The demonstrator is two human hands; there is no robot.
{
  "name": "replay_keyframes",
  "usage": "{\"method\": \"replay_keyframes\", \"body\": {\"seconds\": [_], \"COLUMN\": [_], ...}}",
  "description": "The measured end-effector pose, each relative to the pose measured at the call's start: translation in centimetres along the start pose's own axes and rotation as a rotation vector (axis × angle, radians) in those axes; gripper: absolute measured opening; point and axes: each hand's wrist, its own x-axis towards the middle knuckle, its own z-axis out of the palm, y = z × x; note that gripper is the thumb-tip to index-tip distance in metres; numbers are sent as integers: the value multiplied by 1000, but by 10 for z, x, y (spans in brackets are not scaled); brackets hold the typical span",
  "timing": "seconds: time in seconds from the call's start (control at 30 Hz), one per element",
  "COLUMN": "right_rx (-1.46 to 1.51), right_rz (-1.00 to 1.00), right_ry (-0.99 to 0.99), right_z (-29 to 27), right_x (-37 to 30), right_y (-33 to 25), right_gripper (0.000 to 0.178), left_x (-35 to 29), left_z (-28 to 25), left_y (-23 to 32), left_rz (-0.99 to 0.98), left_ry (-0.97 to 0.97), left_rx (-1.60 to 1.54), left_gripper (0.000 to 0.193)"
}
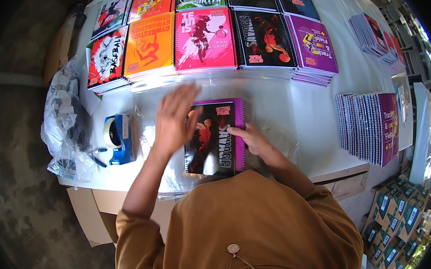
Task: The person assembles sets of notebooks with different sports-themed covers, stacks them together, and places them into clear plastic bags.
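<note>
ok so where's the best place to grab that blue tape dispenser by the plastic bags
Probably around the blue body of the tape dispenser, coming down from above. It lies on the white table with the tape roll at its left end and open space above it. The left hand is nearest. The crumpled plastic bags crowd its left side, so approach from the right.

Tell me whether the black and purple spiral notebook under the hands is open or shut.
Shut. The spiral notebook lies flat on clear plastic film, front cover up, with the left hand and right hand on it.
</note>
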Motion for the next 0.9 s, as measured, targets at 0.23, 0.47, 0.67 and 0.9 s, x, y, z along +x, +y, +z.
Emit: {"method": "replay_keyframes", "body": {"seconds": [0.23,0.47,0.67,0.9], "right_rx": [-75,-37,365,-23], "right_rz": [-14,35,62,26], "right_ry": [-14,-77,-294,-222], "right_z": [-16,-30,-23,-35], "right_x": [13,13,10,13], "right_y": [28,22,-3,12], "right_gripper": [27,33,63,50], "left_x": [73,71,32,2], "left_z": [56,-50,23,75], "left_y": [-60,-26,-39,-68], "left_rz": [121,-365,-205,-73], "left_ry": [125,429,-215,-93], "left_rx": [274,-986,-1522,-303], "left_gripper": [40,14,11,28]}}
